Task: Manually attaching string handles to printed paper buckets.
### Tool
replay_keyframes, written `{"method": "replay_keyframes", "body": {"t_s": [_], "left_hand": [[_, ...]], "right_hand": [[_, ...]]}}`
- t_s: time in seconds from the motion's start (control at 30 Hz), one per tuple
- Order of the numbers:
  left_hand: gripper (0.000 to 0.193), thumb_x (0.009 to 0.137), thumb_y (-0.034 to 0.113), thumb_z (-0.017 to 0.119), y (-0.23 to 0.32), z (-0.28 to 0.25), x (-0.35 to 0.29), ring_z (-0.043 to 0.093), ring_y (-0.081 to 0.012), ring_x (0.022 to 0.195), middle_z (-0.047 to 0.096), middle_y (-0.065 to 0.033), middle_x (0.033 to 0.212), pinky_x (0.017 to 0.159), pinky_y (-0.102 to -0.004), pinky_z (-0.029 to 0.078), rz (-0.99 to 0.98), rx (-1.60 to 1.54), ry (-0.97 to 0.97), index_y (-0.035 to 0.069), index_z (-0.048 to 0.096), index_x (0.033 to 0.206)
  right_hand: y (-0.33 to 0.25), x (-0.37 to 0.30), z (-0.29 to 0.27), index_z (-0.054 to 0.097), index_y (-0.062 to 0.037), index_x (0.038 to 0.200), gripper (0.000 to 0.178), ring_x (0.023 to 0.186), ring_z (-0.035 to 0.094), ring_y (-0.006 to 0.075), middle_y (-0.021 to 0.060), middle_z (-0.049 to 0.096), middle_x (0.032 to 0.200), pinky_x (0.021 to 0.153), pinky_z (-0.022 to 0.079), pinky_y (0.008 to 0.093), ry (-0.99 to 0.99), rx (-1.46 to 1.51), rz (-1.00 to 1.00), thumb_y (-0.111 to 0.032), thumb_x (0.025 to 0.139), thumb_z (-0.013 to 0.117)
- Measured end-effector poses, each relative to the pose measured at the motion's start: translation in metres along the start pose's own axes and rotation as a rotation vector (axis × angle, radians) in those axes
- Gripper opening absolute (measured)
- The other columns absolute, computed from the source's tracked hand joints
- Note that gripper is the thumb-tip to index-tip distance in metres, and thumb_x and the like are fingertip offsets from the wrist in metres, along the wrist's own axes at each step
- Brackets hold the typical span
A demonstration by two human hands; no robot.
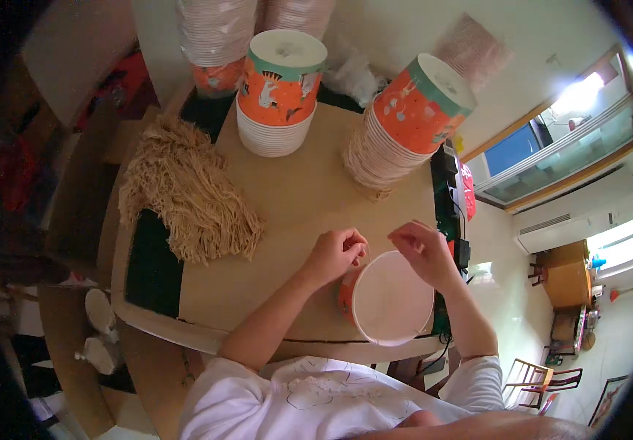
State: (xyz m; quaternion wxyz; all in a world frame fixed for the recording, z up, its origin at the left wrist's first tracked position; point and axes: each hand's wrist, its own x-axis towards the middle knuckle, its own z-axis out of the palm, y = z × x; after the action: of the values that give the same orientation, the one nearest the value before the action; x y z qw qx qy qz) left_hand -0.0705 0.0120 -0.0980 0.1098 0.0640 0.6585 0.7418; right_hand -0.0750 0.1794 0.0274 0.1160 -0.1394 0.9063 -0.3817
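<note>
My left hand (338, 257) is raised at the upper left rim of a paper tub (395, 301), its fingers curled together in a pinch. My right hand (425, 251) is above the tub's upper right side, thumb and fingers bent toward each other. Whatever either hand pinches, if anything, is too small to make out. The orange-sided tub lies near the table's front edge, its round white opening facing me. To the left spreads a thick bundle of beige cords (188, 191).
Two stacks of upturned orange-and-green tubs, a left stack (279, 95) and a right stack (412, 121), stand at the back; beige cord hangs around the right one's rims. Plastic-wrapped tubs (217, 37) stand behind. A power strip (461, 253) with cables runs along the table's right edge.
</note>
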Motion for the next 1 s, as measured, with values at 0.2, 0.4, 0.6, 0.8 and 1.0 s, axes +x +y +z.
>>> {"method": "replay_keyframes", "body": {"t_s": [0.2,0.4,0.6,0.8,1.0], "left_hand": [[0.008,0.083,0.004,0.055,0.015,0.003,0.005,0.059,-0.0099,0.061,0.063,-0.0061,0.072,0.058,-0.0247,0.049,0.012,0.027,0.065,-0.001,0.059,0.088],[0.011,0.081,0.007,0.061,0.017,0.001,0.0,0.057,-0.0086,0.067,0.063,-0.0045,0.075,0.059,-0.0236,0.048,-0.05,-0.142,0.052,-0.001,0.061,0.09],[0.013,0.078,0.011,0.067,0.014,0.01,0.005,0.055,-0.0068,0.063,0.062,-0.0023,0.071,0.056,-0.0225,0.045,-0.099,-0.219,-0.116,-0.001,0.063,0.082],[0.012,0.077,0.01,0.068,0.001,0.012,0.007,0.054,-0.0064,0.058,0.06,-0.0018,0.064,0.055,-0.0222,0.044,-0.07,-0.173,-0.046,0.0,0.063,0.075],[0.013,0.078,0.011,0.067,0.004,0.01,0.005,0.054,-0.0063,0.059,0.06,-0.0018,0.065,0.055,-0.0225,0.044,-0.115,-0.184,-0.044,0.0,0.063,0.074]], "right_hand": [[0.033,0.029,0.015,0.063,-0.0001,0.083,0.015,0.064,0.052,0.0093,0.0065,0.061,0.07,0.061,0.044,0.0258,-0.252,-0.102,0.006,-0.015,0.081,0.063],[0.038,0.034,0.017,0.064,-0.0019,0.083,0.012,0.064,0.051,0.0067,-0.0007,0.059,0.068,0.058,0.043,0.0237,-0.286,0.124,0.1,-0.014,0.081,0.063],[0.034,0.033,0.014,0.061,-0.0008,0.083,0.006,0.064,0.048,0.0051,-0.0022,0.056,0.071,0.058,0.038,0.0198,-0.233,0.38,0.234,-0.007,0.081,0.061],[0.043,0.048,-0.008,0.06,-0.0028,0.086,0.006,0.073,0.051,0.008,-0.0008,0.057,0.079,0.066,0.041,0.0222,0.026,0.536,0.109,-0.005,0.081,0.061],[0.025,0.044,-0.013,0.058,-0.0028,0.098,0.023,0.098,0.055,0.0144,0.005,0.059,0.105,0.083,0.044,0.0245,-0.217,0.115,-0.171,0.003,0.076,0.061]]}}
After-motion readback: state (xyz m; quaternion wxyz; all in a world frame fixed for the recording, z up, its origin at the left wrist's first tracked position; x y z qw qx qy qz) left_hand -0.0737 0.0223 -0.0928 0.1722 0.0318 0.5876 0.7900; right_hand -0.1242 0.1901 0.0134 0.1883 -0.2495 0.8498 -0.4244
